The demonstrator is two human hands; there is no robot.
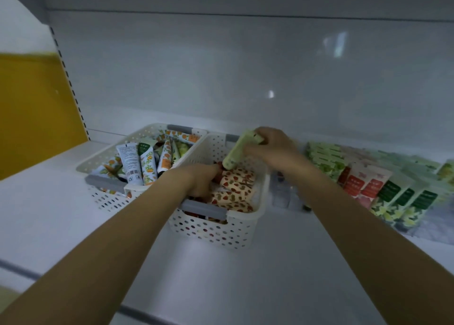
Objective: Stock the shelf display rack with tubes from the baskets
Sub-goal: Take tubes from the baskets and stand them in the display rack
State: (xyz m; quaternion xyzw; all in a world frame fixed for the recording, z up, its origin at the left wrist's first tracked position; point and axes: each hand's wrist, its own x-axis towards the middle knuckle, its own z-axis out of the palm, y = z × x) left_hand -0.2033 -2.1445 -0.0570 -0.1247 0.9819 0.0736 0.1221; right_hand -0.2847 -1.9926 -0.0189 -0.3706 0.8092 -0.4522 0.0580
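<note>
My right hand (270, 147) grips a green tube (236, 153) over the basket (221, 233); my left hand (200, 180) is inside it, and I cannot tell its grip.

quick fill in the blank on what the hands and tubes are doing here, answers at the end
The right hand holds a tube coloured pale ___.
The left hand reaches into the right basket, among printed tubes showing ___.
The stocked tubes lie to the ___ of that basket.
Missing words: green, strawberries, right.
</note>
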